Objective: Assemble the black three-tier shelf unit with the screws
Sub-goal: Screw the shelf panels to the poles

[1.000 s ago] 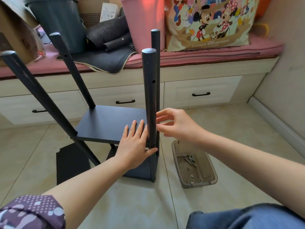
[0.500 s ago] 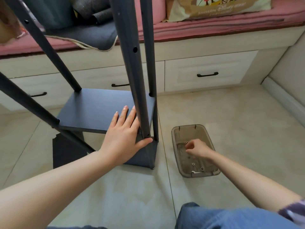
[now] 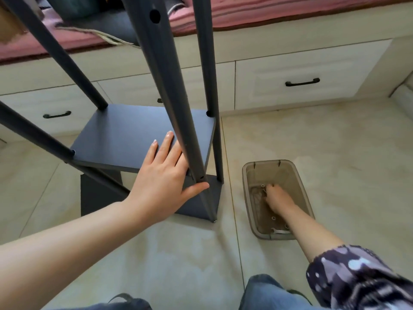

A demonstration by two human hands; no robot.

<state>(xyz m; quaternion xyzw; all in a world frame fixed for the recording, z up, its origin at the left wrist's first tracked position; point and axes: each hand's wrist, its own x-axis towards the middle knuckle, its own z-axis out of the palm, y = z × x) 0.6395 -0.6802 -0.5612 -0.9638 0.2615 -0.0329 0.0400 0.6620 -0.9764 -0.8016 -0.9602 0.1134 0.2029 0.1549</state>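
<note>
Left hand (image 3: 164, 180) lies flat, fingers straight, on the matte black shelf board (image 3: 125, 139) at centre; right hand (image 3: 276, 196) reaches into the translucent rectangular tray (image 3: 250, 175), its grip unclear.

Matt black smooth shelf board (image 3: 125, 139); satin dark metal tube posts (image 3: 169, 86); translucent grey-brown plastic tray (image 3: 306, 198); glossy beige floor tiles (image 3: 312, 142).

Your left hand (image 3: 164, 175) lies flat on the shelf board (image 3: 125, 139), hemmed at three o'clock by the near post (image 3: 176, 104), with open board toward eleven o'clock. Your right hand (image 3: 276, 196) sits inside the plastic bin (image 3: 250, 198), walls close on all sides. Bare floor tile (image 3: 335, 153) spreads from twelve to three o'clock of the bin.
</note>
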